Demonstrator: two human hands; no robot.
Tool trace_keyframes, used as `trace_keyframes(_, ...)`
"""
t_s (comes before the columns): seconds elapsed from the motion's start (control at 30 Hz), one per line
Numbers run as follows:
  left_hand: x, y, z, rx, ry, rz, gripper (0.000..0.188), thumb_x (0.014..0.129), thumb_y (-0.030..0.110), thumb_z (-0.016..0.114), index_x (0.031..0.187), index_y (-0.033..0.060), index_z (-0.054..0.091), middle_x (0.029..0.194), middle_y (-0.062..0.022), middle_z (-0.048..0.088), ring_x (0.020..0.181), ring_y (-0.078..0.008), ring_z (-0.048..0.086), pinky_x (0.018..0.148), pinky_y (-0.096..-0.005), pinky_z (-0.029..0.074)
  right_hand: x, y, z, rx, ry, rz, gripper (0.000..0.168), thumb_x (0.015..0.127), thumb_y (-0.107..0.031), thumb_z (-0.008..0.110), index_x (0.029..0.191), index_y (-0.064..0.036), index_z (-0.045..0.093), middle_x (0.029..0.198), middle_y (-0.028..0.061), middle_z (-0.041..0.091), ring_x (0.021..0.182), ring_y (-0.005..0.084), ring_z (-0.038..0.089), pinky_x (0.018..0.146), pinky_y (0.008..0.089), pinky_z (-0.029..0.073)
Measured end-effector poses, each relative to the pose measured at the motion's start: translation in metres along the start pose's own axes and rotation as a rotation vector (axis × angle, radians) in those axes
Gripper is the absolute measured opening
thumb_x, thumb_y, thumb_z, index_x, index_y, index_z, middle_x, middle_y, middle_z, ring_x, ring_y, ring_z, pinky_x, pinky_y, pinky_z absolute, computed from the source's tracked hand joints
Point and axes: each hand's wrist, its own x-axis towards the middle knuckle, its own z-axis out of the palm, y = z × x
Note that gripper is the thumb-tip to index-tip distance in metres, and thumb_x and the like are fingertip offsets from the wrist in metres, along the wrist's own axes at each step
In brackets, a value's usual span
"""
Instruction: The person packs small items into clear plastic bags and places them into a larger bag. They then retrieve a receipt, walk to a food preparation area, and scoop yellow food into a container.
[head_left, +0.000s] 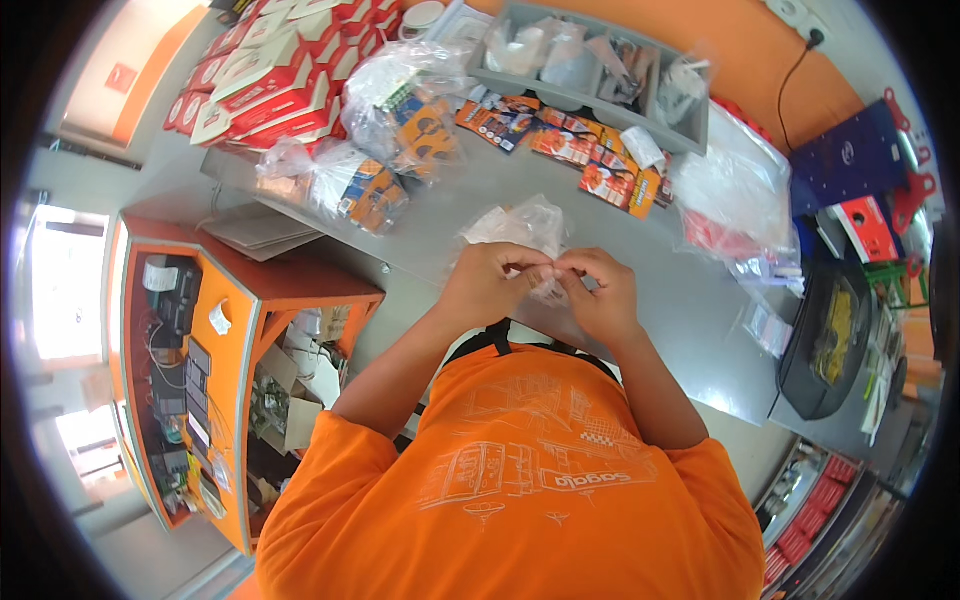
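Note:
Both hands meet above the near edge of a metal table (660, 300), in the middle of the view. My left hand (495, 281) and my right hand (596, 289) pinch a clear plastic bag (525, 225) between thumbs and forefingers, fingertips touching. Most of the bag lies on the table just beyond the fingers, and a crumpled part hangs below them. Whatever the bag holds is hard to make out. Past it lie printed sachets or cards (615, 180), and to the left are clear bags with blue and orange packets (367, 195).
A grey divided tray (589, 86) with bagged items stands at the back. Red and white folded boxes (270, 82) are piled back left. A large plastic bag (731, 180) and a black case (829, 337) lie right. An orange cabinet (225, 337) stands left.

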Motion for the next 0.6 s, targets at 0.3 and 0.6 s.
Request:
trace_keyframes(0.3,0.002,-0.022,-0.003,0.04,-0.101,0.303,0.011,0.084,0.007,0.073,0.093,0.0039,0.069,0.089,-0.0075,0.068,0.085,-0.023,0.064,0.075,-0.0351,0.052,0.013,-0.009,-0.012,-0.136,-0.267,-0.113,0.021,0.079,0.017,0.052,0.09,-0.001,0.058,0.098,0.0112,0.061,0.087,0.0291,0.061,0.073,0.035,0.051)
trace_keyframes(0.6,0.004,-0.061,0.018,0.293,0.163,0.514,0.022,0.071,0.005,0.075,0.091,0.0104,0.065,0.093,-0.0071,0.066,0.088,-0.0283,0.064,0.079,-0.039,0.051,0.001,0.004,0.013,0.08,-0.11,-0.101,0.014,0.094,0.011,0.053,0.089,-0.003,0.052,0.092,0.0104,0.063,0.075,0.0206,0.06,0.071,0.031,0.051)
